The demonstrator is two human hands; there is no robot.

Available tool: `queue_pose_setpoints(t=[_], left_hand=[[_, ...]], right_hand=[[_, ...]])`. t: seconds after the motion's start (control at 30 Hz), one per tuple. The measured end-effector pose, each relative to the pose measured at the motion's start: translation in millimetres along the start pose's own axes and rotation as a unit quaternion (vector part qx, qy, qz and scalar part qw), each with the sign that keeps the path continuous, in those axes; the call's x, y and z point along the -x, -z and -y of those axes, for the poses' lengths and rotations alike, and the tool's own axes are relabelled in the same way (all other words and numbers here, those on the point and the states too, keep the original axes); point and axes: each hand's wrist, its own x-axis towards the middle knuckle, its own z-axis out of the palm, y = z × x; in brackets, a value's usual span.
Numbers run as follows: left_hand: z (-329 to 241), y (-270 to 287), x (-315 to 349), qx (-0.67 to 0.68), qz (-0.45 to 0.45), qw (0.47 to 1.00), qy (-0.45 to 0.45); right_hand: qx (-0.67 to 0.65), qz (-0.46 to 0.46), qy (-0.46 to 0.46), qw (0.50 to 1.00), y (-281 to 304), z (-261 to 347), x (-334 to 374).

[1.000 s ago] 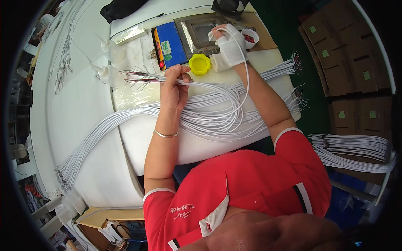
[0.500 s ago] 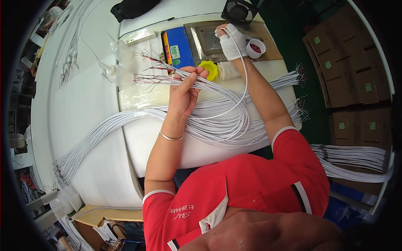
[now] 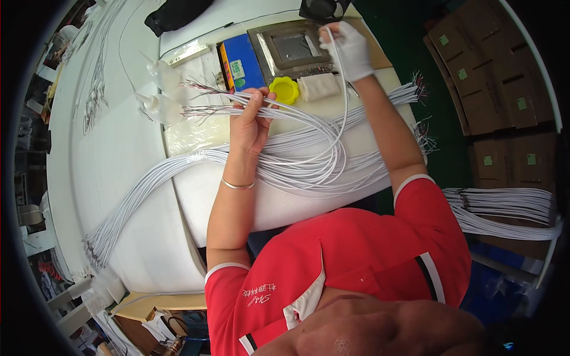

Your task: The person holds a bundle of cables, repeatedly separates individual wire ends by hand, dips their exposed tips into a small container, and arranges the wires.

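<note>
My left hand (image 3: pixel 252 121) is closed round a bunch of white cables (image 3: pixel 300 115), whose split ends, with thin dark and red wires, point left. In my right hand (image 3: pixel 350 50), which wears a white glove with bare fingertips, one white cable (image 3: pixel 346 98) is pinched near its end. From there it curves down toward the looped bunch. This hand is just right of a metal box with a sunken square basin (image 3: pixel 291 46); the cable's tip is not clear. Below both hands, a thick bundle of white cables (image 3: pixel 178 163) lies across the padded table.
Nearby are a yellow flower-shaped dish (image 3: pixel 284 91), a folded white cloth (image 3: pixel 319 87) and a blue box (image 3: pixel 241 62). Two squeeze bottles (image 3: pixel 161 108) stand left; a black fan (image 3: pixel 323 8) is at the back. Cardboard boxes (image 3: pixel 481 77) are stacked right.
My right hand has turned and moved slightly right and up, uncovering the metal basin and hiding the white cup. The left hand keeps its hold on the cables; the whole view has shifted slightly.
</note>
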Motion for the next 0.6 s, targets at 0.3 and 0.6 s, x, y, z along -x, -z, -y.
queue_pose_setpoints(t=[0.3,0.6], left_hand=[[-1,-6,-2,0.002,-0.008,1.000,-0.018],[3,-1,4,-0.062,0.032,0.997,-0.028]], right_hand=[[0.369,0.208,-0.283,0.861,220,62,96],[0.104,0.235,-0.088,0.962,78,117,81]])
